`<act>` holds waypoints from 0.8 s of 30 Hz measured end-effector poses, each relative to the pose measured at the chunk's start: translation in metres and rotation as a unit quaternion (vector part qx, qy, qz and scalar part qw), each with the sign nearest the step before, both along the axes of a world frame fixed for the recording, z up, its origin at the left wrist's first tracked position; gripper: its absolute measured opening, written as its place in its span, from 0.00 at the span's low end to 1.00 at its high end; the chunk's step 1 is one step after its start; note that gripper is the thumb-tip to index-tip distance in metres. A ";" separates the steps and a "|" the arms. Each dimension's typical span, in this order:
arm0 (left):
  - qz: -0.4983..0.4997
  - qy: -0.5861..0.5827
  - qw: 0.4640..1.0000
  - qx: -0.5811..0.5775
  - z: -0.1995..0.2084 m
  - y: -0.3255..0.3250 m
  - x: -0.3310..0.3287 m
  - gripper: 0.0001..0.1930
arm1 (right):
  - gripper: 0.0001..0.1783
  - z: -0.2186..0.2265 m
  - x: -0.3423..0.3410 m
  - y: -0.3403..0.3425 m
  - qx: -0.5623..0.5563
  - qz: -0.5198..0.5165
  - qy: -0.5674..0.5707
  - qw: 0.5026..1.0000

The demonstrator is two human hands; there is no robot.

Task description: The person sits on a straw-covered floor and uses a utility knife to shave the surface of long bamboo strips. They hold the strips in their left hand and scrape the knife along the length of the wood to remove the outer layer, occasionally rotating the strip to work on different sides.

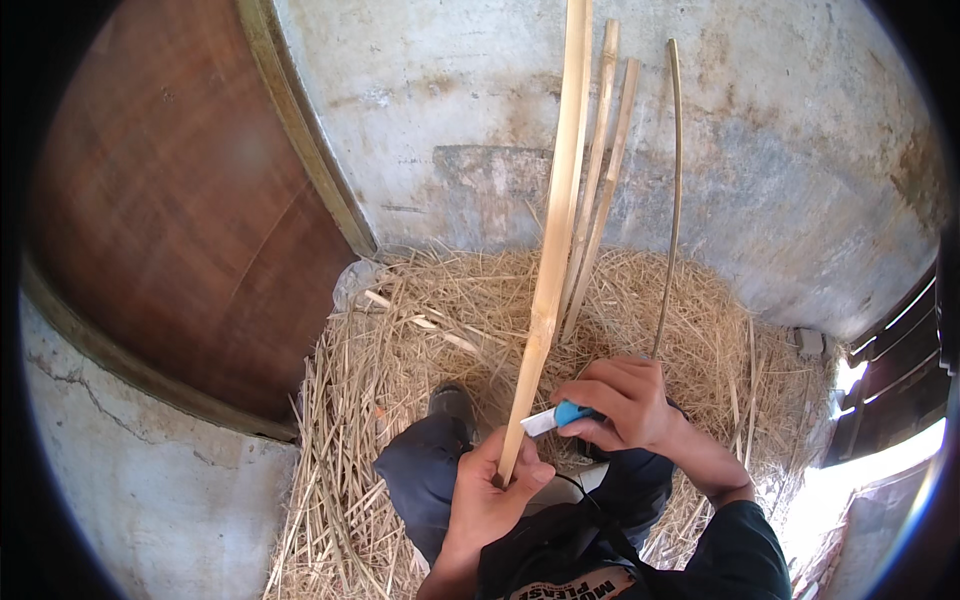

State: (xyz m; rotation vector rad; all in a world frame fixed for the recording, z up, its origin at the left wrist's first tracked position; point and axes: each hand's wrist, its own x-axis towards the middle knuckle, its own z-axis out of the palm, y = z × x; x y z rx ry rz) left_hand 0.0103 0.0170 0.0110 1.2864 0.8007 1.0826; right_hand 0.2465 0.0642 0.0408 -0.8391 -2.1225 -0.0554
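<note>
A long split bamboo strip (553, 260) rises from my lap and runs up past the top of the view. Its lower end sits in my left hand (492, 497), the fingers and thumb closed round it. My right hand (628, 402) grips a knife (541, 422) by its blue handle. The pale, broad blade points left, and its tip is at the strip's edge just above my left hand. Whether the blade cuts into the strip I cannot tell.
Two bamboo strips (609, 190) and a thin stick (674, 180) lean on the stained wall (420, 100) ahead. Straw and bamboo shavings (350, 480) cover the floor about my boot (452, 407). A brown door panel (180, 200) stands at left, slatted boards (895, 370) at right.
</note>
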 end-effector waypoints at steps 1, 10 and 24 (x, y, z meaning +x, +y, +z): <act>0.004 0.011 1.000 0.013 0.000 0.000 0.000 0.10 | 0.23 -0.001 -0.002 -0.001 0.012 0.004 -0.007 1.000; 0.020 0.066 0.995 0.067 0.000 -0.001 0.005 0.16 | 0.24 -0.008 -0.017 -0.014 0.019 0.000 -0.037 0.999; 0.121 0.188 0.965 0.136 0.005 -0.004 0.014 0.20 | 0.21 0.011 -0.019 -0.019 0.003 -0.072 -0.024 0.997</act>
